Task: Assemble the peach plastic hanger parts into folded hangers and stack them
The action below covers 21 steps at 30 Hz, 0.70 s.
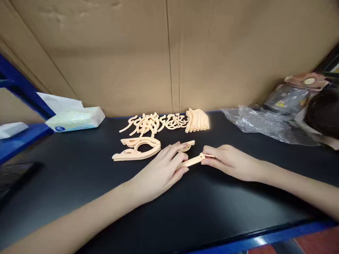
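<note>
Head camera looks down, close over table (79,183)

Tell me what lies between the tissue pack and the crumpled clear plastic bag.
In the head view, between the tissue pack and the plastic bag, peach plastic hooks and a row of curved pieces lie on the black table against the cardboard.
</note>
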Motion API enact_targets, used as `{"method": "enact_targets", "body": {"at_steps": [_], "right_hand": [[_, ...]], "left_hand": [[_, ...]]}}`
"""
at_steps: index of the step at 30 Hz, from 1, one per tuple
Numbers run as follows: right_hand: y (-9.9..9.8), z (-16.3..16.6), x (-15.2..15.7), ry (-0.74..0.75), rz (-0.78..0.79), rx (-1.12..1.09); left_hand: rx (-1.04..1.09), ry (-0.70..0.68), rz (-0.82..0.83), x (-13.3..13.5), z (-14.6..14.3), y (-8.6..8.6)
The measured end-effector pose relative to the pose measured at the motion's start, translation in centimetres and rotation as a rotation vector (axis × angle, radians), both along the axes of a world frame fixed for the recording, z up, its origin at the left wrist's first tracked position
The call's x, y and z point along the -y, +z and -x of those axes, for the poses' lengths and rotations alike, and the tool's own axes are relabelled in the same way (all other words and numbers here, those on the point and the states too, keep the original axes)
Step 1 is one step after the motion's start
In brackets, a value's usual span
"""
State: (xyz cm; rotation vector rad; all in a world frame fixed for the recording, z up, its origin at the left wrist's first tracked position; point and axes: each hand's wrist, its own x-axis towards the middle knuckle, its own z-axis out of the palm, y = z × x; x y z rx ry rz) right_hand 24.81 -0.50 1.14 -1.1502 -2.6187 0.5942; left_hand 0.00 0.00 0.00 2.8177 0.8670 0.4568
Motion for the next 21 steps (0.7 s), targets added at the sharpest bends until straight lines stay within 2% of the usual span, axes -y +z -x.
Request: {"method": "enact_targets", "body": {"at_steps": [21], "right_hand": [[-0.73, -0.46, -0.13, 0.051, -0.372, 0.219]], "left_hand": [[-0.014, -0.046, -0.047, 0.29, 0.07, -0.13]]}}
